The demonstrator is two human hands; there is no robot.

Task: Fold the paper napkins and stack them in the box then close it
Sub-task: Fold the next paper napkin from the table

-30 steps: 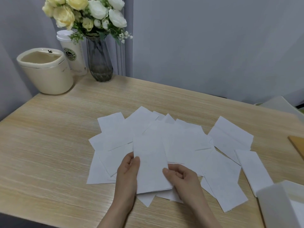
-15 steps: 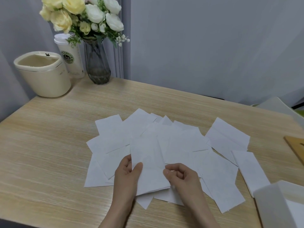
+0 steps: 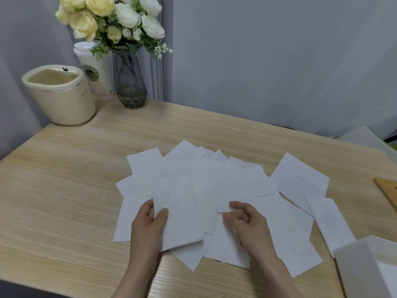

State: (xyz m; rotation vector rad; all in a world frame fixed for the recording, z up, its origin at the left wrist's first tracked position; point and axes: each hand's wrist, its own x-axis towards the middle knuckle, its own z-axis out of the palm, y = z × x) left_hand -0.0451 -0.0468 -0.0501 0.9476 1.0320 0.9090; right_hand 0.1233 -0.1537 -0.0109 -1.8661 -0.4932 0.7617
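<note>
1. While the left hand [image 3: 148, 229] pinches the left edge of one white paper napkin [image 3: 180, 214] between thumb and fingers, the right hand [image 3: 247, 222] hovers just beside it, fingers loosely curled, holding nothing.
2. Step in hand, as I judge it: the fold of this first napkin. Next move calls for the right hand to take the free edge and bring it across squarely.
3. Napkins: a scattered, overlapping spread of white paper napkins [image 3: 296, 181] mid-tabletop; roughly a dozen, overlap prevents an exact count.
4. One white rectangular box [image 3: 352, 267], open, at the near right corner of the light wooden tabletop [image 3: 64, 190]; contents not visible.
</note>
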